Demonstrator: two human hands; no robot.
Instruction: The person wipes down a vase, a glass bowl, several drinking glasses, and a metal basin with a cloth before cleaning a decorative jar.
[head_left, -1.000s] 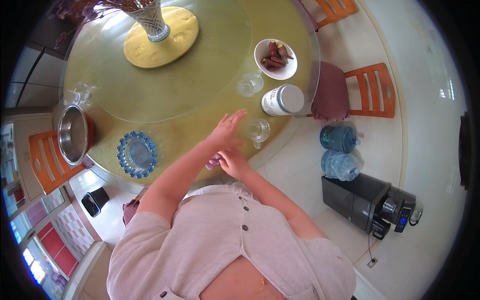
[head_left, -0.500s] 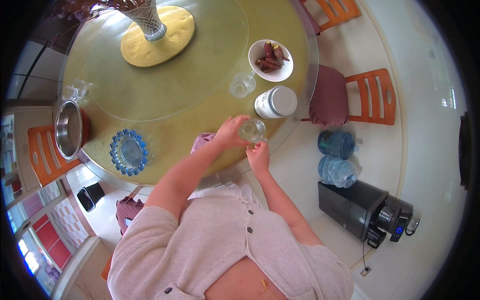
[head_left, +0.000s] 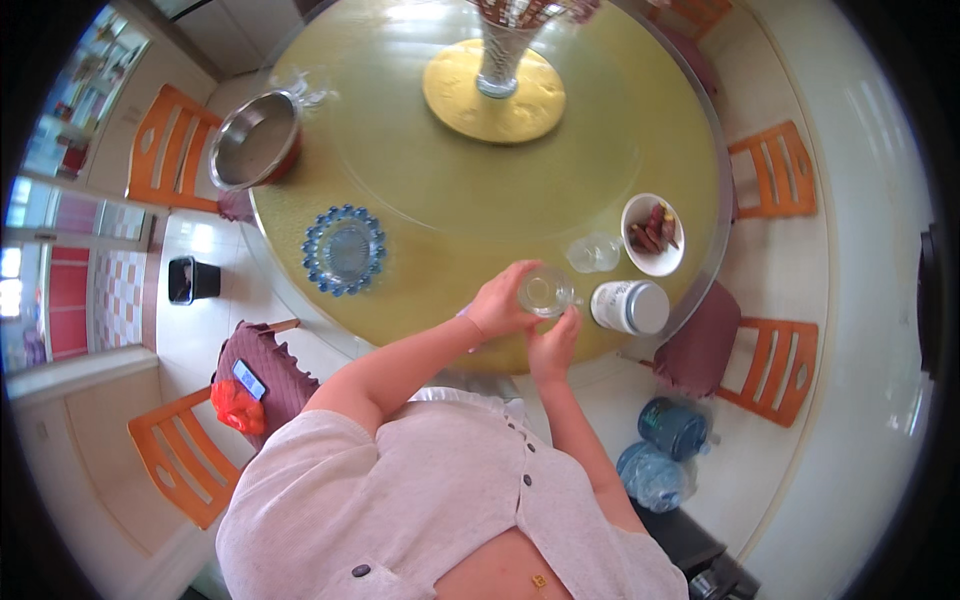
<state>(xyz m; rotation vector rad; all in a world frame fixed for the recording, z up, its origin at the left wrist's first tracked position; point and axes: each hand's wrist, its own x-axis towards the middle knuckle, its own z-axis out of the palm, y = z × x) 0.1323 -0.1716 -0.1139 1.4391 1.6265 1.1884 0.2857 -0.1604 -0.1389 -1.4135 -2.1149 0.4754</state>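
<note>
A clear glass mug (head_left: 547, 290) is between my two hands at the near edge of the round table. My left hand (head_left: 502, 302) curls around its left side. My right hand (head_left: 555, 345) pinches near the handle on the lower right of the mug. Just right of my hands a white canister with a silver lid (head_left: 630, 307) lies or leans; I cannot tell which. Beyond it is another clear glass mug (head_left: 594, 253), beside a white bowl (head_left: 640, 265) of purple sweet potatoes (head_left: 655, 230). A scrap of pink cloth shows behind my left wrist, mostly hidden.
On the yellowish table (head_left: 420, 270) are a blue-rimmed glass dish (head_left: 344, 250), a steel basin (head_left: 256, 142) and a vase (head_left: 500, 65) on a gold disc. Orange chairs (head_left: 185, 450) surround it. Large blue water bottles (head_left: 672, 428) and a black bin (head_left: 193, 281) are on the floor.
My view has turned, so the table and its items sit farther right, and the chair with a phone and red bag shows at left. Both hands still hold the glass mug.
</note>
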